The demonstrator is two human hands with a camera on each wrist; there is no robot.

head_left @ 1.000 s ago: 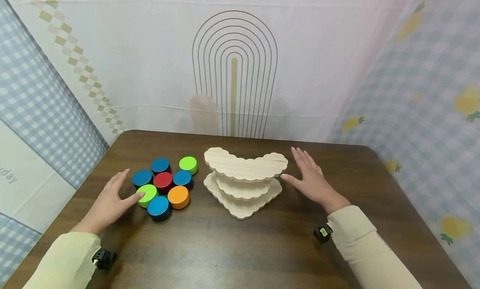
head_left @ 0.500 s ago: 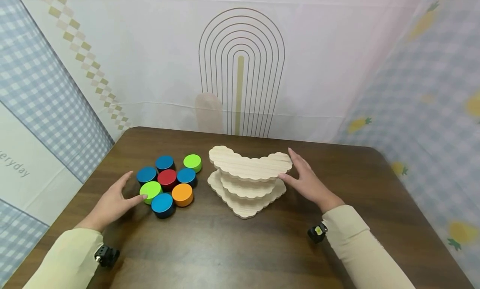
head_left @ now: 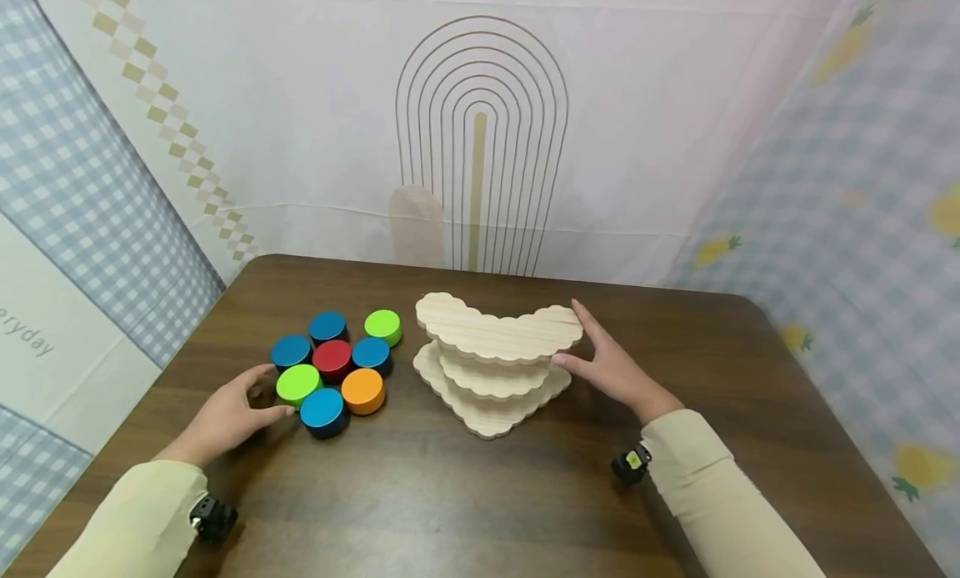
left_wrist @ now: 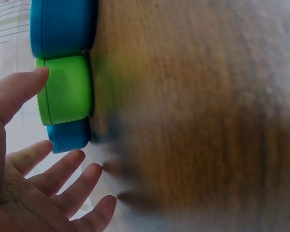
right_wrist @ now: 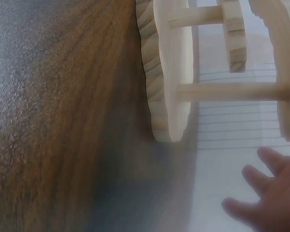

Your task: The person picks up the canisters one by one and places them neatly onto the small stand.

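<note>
In the head view my left hand (head_left: 225, 415) is at the near left of the group of short round tubs. Its thumb is at the front of the near green tub (head_left: 298, 383), and its fingertips lie to the left of that tub. From the left wrist, the thumb tip meets the green tub (left_wrist: 67, 92) at its rim, with the other fingers spread below a blue tub (left_wrist: 70, 136). A tiered pale wooden stand (head_left: 498, 336) has scalloped edges. My right hand (head_left: 615, 374) holds the right end of its top tier between thumb and index finger; the wrist view shows its other fingers (right_wrist: 256, 181) loose.
Blue tubs (head_left: 323, 411), a red tub (head_left: 332, 359), an orange tub (head_left: 363, 389) and another green tub (head_left: 383, 326) stand close together left of the stand. Dowels (right_wrist: 232, 92) join the tiers. A patterned curtain hangs behind the brown table (head_left: 420, 503).
My right hand has moved left onto the end of the stand's top tier. My left thumb and fingers have lowered around the near green tub. The camera view has shifted slightly.
</note>
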